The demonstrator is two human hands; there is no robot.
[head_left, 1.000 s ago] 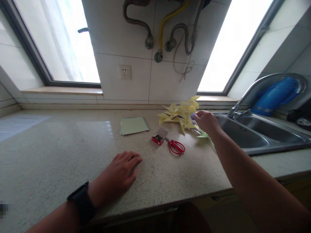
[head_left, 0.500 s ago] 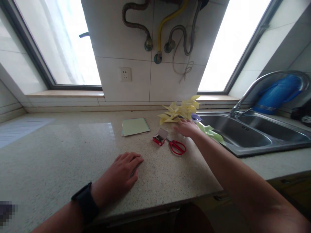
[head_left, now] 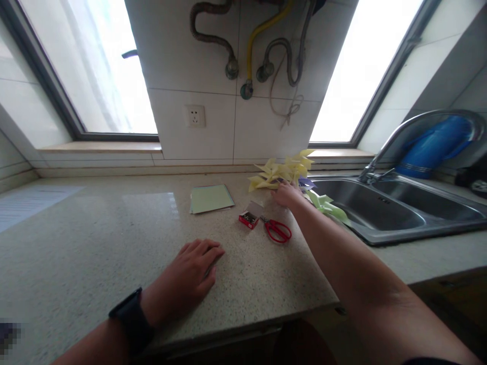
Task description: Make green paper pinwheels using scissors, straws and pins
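My left hand [head_left: 186, 276] lies flat, palm down, on the speckled countertop [head_left: 95, 243], holding nothing; a dark watch is on that wrist. My right hand [head_left: 287, 195] is stretched out to the near edge of a pile of yellow folded paper pinwheels [head_left: 281, 172] and touches it; its fingers are hidden behind the back of the hand. Just left of that hand are a small open red box [head_left: 249, 218] and red-handled scissors [head_left: 277, 230]. A green paper pinwheel [head_left: 327, 207] and a purple piece [head_left: 305, 182] lie to its right.
A stack of pale green paper sheets [head_left: 211, 197] lies further left. A steel double sink [head_left: 373, 208] with a curved tap [head_left: 395, 137] fills the right side, a blue object [head_left: 433, 149] behind it. Pipes and a wall socket [head_left: 195, 115] are on the tiled wall.
My right hand has moved left from the sink's edge across to the near side of the yellow pile. The green pinwheel it covered now shows. My left hand has stayed put.
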